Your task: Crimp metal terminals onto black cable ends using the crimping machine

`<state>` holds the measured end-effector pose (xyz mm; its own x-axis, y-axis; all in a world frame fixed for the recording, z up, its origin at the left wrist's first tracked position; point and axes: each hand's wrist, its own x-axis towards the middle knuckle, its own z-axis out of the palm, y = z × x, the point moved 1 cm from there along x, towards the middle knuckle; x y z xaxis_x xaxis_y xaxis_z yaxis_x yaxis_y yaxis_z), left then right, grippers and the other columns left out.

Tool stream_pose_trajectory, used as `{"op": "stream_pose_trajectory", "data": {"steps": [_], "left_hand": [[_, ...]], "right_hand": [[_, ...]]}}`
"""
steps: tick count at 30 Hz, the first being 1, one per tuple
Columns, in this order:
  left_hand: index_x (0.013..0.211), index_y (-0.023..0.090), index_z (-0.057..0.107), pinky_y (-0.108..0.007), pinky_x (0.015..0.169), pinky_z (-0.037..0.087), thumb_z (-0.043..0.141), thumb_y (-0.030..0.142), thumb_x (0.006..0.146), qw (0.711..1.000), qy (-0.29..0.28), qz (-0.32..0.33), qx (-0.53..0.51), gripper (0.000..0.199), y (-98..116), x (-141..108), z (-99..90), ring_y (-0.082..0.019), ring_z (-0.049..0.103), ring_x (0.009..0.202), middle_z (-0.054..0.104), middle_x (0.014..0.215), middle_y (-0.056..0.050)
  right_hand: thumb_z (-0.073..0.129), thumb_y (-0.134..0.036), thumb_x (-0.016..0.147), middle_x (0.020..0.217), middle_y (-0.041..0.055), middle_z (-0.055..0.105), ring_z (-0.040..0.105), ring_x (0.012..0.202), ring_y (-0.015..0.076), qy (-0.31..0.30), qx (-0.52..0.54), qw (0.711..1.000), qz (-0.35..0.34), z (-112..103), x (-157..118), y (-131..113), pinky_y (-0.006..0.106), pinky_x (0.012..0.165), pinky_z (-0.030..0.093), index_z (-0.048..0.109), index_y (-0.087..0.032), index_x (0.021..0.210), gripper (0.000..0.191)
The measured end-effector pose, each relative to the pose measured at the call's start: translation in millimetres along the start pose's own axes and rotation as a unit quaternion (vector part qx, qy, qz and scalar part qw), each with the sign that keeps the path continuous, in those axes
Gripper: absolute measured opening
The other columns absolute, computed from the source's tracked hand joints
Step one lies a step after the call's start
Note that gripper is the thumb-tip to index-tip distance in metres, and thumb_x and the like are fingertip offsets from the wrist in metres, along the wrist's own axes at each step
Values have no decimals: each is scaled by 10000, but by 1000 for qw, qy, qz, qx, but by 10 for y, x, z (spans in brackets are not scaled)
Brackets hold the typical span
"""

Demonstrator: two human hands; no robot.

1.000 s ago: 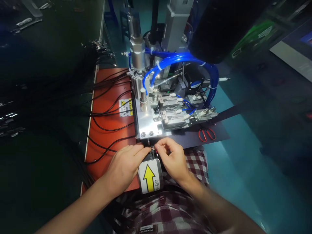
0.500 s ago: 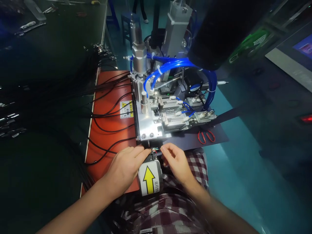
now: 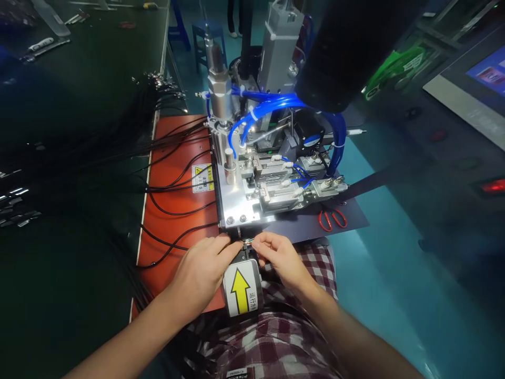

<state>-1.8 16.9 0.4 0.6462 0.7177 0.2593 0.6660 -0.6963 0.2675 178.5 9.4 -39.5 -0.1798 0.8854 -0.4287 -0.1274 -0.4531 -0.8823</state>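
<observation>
Just in front of the machine's near edge, thin coloured wires (image 3: pixel 248 242) show between my two hands. My left hand (image 3: pixel 203 266) is closed, its thumb and forefinger pinched at the left end of these wires, where a black cable seems to end; the grip itself is partly hidden. From the right, my right hand (image 3: pixel 279 256) pinches the wires' free tips between thumb and forefinger. Below the fingertips sits a white cover (image 3: pixel 232 302) with a yellow arrow. The metal press machine (image 3: pixel 236 208) stands right behind both hands.
Black cables (image 3: pixel 173 211) cross an orange board (image 3: pixel 161 168) on the left. Red-handled scissors (image 3: pixel 326 221) lie on the dark plate at right. Blue air hoses (image 3: pixel 284 102) arch over the machine. A dark workbench (image 3: pixel 98 95) holds tools and cable bundles. Another person's legs (image 3: pixel 234 18) stand far back.
My right hand has moved slightly left, closing the gap to the wires, and its fingertips now meet them. My left hand keeps its pinch. The whole view has shifted a little.
</observation>
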Motion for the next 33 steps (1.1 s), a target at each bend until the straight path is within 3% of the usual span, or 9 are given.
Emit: {"op": "stream_pose_trajectory", "data": {"steps": [6,10,15,23,33], "left_hand": [[1049,168,639,-361,662,436,394,120,896,999,13,-19,44,292,57,-24,-22,-236,509,793,578,860,-102],[1118,161,600,-337,638,428,383,110,897,999,-19,-32,30,313,66,-54,-18,-223,492,773,562,871,-98],[1102,150,594,-324,644,456,386,109,896,999,-23,-19,11,295,19,-51,9,-222,515,792,583,909,-105],[1086,145,601,-331,614,483,408,111,882,999,-26,-11,26,283,23,-36,3,-224,540,753,598,877,-104],[1064,155,606,-343,673,496,421,73,860,995,-40,-51,-72,287,32,16,-12,-226,539,820,598,929,-94]], "right_hand": [[613,-441,778,635,-24,529,483,517,118,33,-27,999,-27,33,22,-9,261,522,382,554,-177,727,276],[643,-445,740,604,-35,526,485,492,117,68,-34,997,-34,78,51,-16,256,489,377,537,-183,709,284],[645,-440,743,589,-43,525,459,469,95,37,10,999,-9,90,62,-3,244,494,356,529,-173,681,298],[637,-429,753,556,-53,501,436,474,91,41,37,998,-3,111,63,34,233,503,334,517,-168,690,295],[668,-472,717,575,-51,509,433,490,92,21,62,998,11,113,73,41,238,517,326,526,-168,672,338]]}}
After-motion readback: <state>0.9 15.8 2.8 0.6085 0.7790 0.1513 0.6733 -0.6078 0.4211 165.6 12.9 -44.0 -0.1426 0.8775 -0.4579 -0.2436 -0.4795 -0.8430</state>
